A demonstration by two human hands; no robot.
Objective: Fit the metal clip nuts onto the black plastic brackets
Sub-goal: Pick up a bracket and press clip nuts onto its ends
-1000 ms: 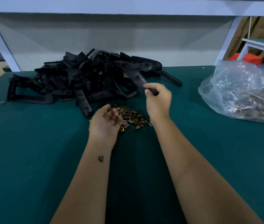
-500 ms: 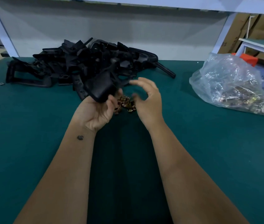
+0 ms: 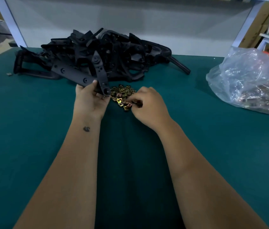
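Observation:
My left hand (image 3: 90,98) grips a black plastic bracket (image 3: 82,75), a V-shaped piece with two arms that rise up and away from my fingers. Just right of it a small heap of brass-coloured metal clip nuts (image 3: 121,95) lies on the green table. My right hand (image 3: 147,106) rests at the heap's right edge, fingers curled down and pinching at a clip nut (image 3: 129,104). A big pile of black brackets (image 3: 107,52) lies behind.
A clear plastic bag (image 3: 249,80) holding many more clip nuts sits at the right on the green table (image 3: 31,129). One stray clip nut (image 3: 9,74) lies far left. A white wall panel and frame posts close off the table's back.
My right hand pulled a bracket from the pile and passed it to my left hand, which turned it upright. My right hand then dropped onto the clip nut heap.

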